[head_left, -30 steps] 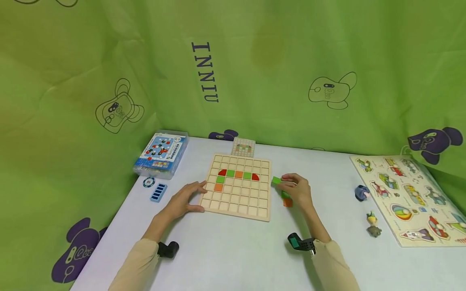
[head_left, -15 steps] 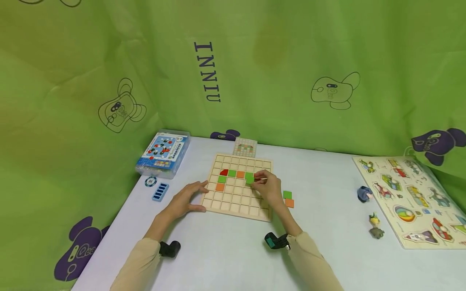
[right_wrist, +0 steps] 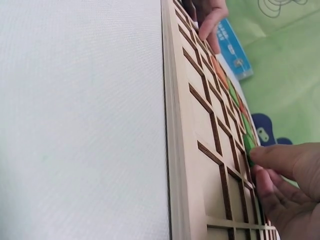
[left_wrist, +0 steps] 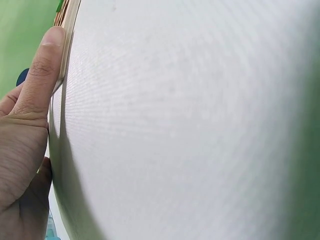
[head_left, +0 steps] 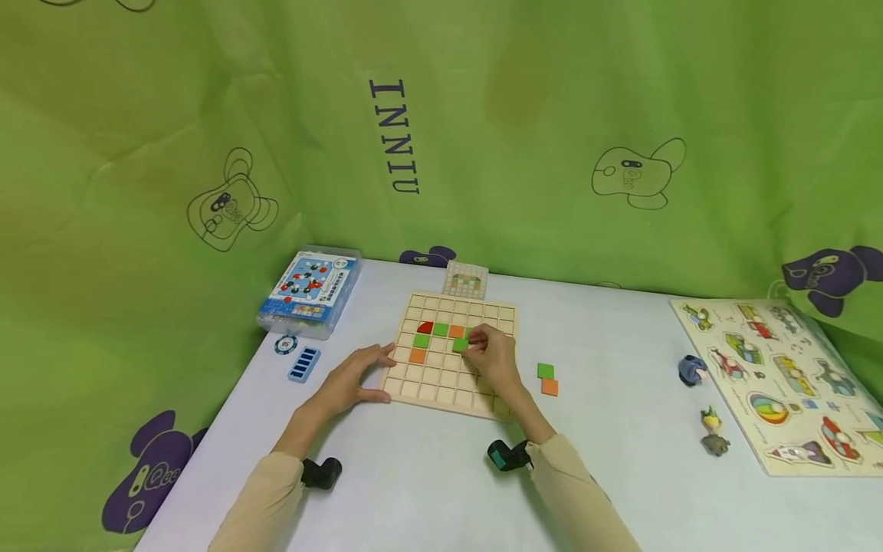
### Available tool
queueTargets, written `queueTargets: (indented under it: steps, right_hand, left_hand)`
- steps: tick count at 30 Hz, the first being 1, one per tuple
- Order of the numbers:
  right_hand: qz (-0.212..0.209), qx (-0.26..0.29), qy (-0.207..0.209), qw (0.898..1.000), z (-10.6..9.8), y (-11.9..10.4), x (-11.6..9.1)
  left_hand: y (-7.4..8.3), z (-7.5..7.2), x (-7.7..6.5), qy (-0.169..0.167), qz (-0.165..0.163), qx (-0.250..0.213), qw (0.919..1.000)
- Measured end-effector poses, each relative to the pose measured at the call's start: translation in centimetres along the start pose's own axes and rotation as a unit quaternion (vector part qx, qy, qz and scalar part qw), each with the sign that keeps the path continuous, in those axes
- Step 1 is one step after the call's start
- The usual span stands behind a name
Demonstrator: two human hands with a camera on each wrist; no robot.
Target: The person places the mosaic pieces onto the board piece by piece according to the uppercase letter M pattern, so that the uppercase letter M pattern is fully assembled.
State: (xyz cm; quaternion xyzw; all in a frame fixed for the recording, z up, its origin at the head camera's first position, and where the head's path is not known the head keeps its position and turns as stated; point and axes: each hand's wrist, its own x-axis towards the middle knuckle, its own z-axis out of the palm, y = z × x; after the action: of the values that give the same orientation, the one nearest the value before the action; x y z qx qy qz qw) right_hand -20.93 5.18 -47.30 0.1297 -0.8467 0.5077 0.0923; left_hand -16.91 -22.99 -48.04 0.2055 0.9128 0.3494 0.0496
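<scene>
In the head view, my right hand pinches a green square tile between thumb and fingertips, over the middle of a wooden grid board. That tile appears at the grid in the right wrist view; I cannot tell if it is fully seated. Beside it, a row holds a red curved tile, a green tile and an orange tile; my right hand partly hides the rest. My left hand rests against the board's left side, its thumb along the edge.
Right of the board lie a loose green tile and an orange tile. A pattern card lies behind it. Left are a boxed set, a round chip and a blue block. A picture puzzle and small figures are right.
My right hand has picked up a green tile right of the board and carried it left over the grid, down to the middle. My left hand stays at the board's edge.
</scene>
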Motion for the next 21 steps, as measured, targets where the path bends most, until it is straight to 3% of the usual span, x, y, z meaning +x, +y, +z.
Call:
queueTargets:
  steps: [11,21]
  right_hand:
    - [0.005,0.040,-0.027,0.999,0.44,-0.40,0.12]
    - [0.000,0.022,-0.033,0.999,0.70,-0.41,0.44]
  left_hand:
    - [-0.49,0.02,-0.21,0.011,0.012,-0.005,0.9998]
    - [-0.30,-0.01,0.04,0.003,0.008,-0.001,1.0000]
